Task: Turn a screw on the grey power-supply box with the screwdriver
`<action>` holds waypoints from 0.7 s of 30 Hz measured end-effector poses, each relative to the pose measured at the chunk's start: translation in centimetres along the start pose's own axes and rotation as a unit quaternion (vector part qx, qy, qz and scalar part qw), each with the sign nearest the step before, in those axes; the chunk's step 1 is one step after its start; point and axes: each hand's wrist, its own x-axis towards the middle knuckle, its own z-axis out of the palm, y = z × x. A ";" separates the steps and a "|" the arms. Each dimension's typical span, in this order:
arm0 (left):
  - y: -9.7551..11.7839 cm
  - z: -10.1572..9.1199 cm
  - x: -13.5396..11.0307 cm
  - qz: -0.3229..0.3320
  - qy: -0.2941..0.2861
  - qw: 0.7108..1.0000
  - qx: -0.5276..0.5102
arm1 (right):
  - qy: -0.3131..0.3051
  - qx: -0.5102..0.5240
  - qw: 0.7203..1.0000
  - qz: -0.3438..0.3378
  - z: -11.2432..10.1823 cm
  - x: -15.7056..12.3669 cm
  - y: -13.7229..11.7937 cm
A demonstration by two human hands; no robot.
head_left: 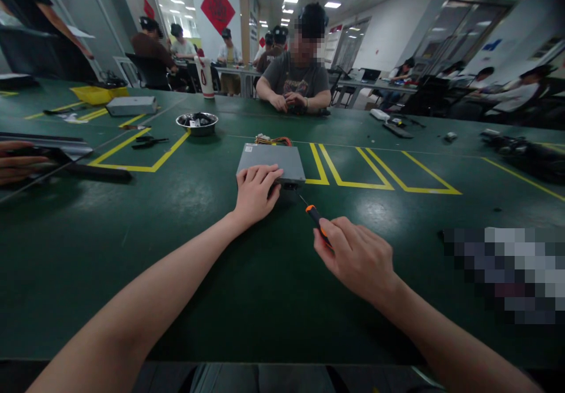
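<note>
A grey metal power supply unit [276,156] lies on the green table with a bundle of coloured wires [276,140] behind it. My left hand [258,190] grips its near left edge, fingers over the top and thumb against the front face. In my right hand [355,252] is a screwdriver [314,216] with a black and orange handle, held closed in the fingers. Its thin shaft points up and left to the unit's near face, close to the dark socket. Whether the tip touches a screw is too small to tell.
Yellow tape outlines [353,169] mark the green table [212,322]. A metal bowl [197,123] holds small dark parts. A grey box [131,106] and yellow tray [97,93] stand left. Dark cables [525,152] lie right. Across sits a person [295,81]; another person's hand [17,160] shows left.
</note>
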 end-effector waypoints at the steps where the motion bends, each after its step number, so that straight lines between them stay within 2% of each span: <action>1: 0.0 0.0 0.0 0.000 0.000 1.000 -0.001 | 0.003 -0.002 1.000 0.006 -0.1 -0.2 0.4; 7: 0.0 -0.1 0.0 0.002 -0.001 1.000 -0.002 | 0.004 -0.011 1.000 0.020 -0.2 -0.8 1.4; 17: 0.0 0.0 0.0 0.000 -0.006 1.000 -0.004 | -0.014 -0.016 1.000 0.010 0.0 -0.7 1.0; 21: 0.0 -0.1 0.0 -0.001 -0.006 1.000 -0.005 | -0.041 -0.021 0.999 0.020 -0.4 -0.4 0.1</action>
